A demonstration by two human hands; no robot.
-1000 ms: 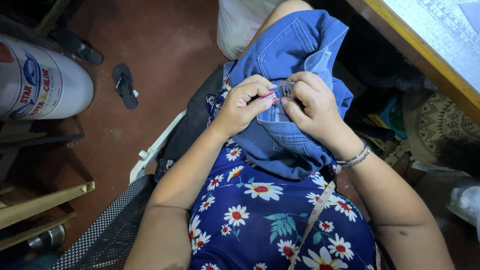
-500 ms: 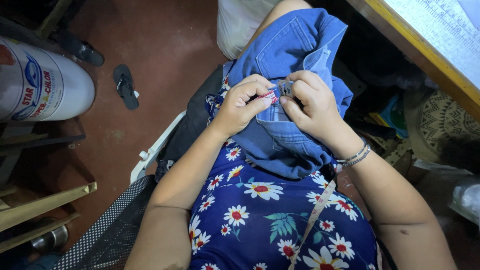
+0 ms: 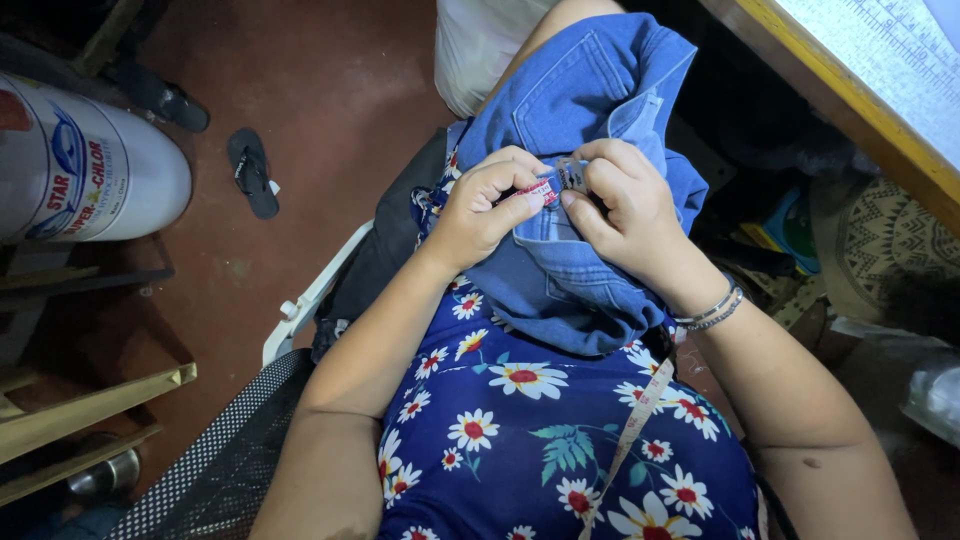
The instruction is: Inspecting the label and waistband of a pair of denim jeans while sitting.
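Item: blue denim garment [image 3: 590, 120], draped over the person's raised knee and lap, waistband area gathered between both hands. Left hand [image 3: 487, 205]: closed, thumb and forefinger pinching a small red-and-white label [image 3: 541, 190] against the denim edge. Right hand [image 3: 620, 200]: closed, fingertips pinched on a small metallic part [image 3: 572, 175] at the same edge, probably a fastener or a tool; too small to tell which. The two hands touch at the fingertips. Right wrist carries thin metal bangles [image 3: 708, 310]. Measuring tape [image 3: 625, 440], pale, hangs down the front of the navy floral dress [image 3: 530, 440]. Surroundings: white plastic chair frame [image 3: 310, 300] beside the left arm; dark sandal [image 3: 252, 172] on the red-brown floor [image 3: 340, 90]; large white cylinder [image 3: 90, 165] lying at the left; wooden bench [image 3: 840, 110] with yellow edge at upper right; white bag [image 3: 480, 45] beyond the knee. Risk, as judged: the label and metallic part are small and held only at the fingertips, so a slackened pinch could let either slip; the denim, loosely draped over the knee, could slide off sideways if the knee shifts; dim light over such fine work could lead to a nicked finger or cloth, should the metallic part be sharp.
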